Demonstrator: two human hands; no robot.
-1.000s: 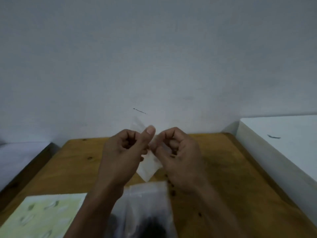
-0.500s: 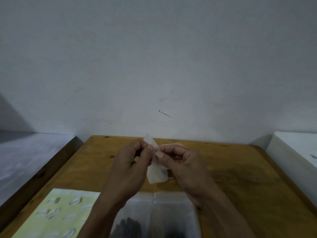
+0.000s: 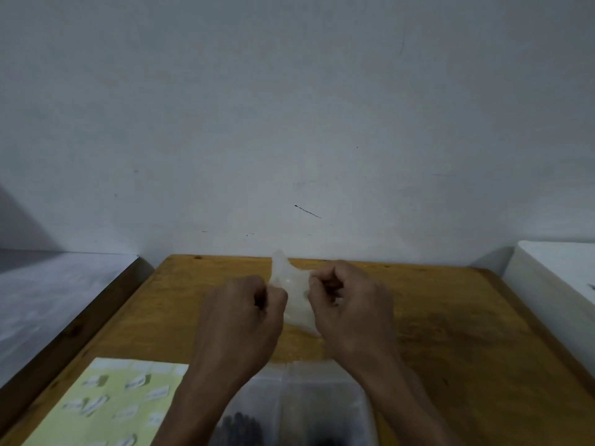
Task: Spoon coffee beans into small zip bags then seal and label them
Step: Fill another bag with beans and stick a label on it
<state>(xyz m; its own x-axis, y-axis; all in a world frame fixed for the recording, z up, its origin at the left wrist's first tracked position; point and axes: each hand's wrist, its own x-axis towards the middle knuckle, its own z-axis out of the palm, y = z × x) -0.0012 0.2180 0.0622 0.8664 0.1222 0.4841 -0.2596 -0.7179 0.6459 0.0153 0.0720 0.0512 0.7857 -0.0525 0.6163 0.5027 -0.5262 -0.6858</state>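
Zip bag (image 3: 294, 294), small, clear and limp, hangs in the air between both hands above the middle of the wooden table (image 3: 450, 333), and appears to hold no beans yet; the left hand (image 3: 244, 317) has its fingers curled tight and pinches the bag's left edge, while the right hand (image 3: 347, 304) is likewise clenched on the right edge, so the step in hand looks like prying the mouth apart; the film is thin and slick, so the likeliest fault is that both walls slide together under the fingertips and the mouth never parts; a harder pull could stretch or tear the seal strip, leaving a bag that will not close later; nearer the person lies a larger clear bag (image 3: 306, 403) with dark coffee beans (image 3: 240, 428) in it, and a forearm crossing over it might drag it and scatter beans across the table; the yellow label sheet (image 3: 106, 403) lies at the left and could be nudged toward the table's edge; no spoon is in view, so a search for it may cost the opened mouth.
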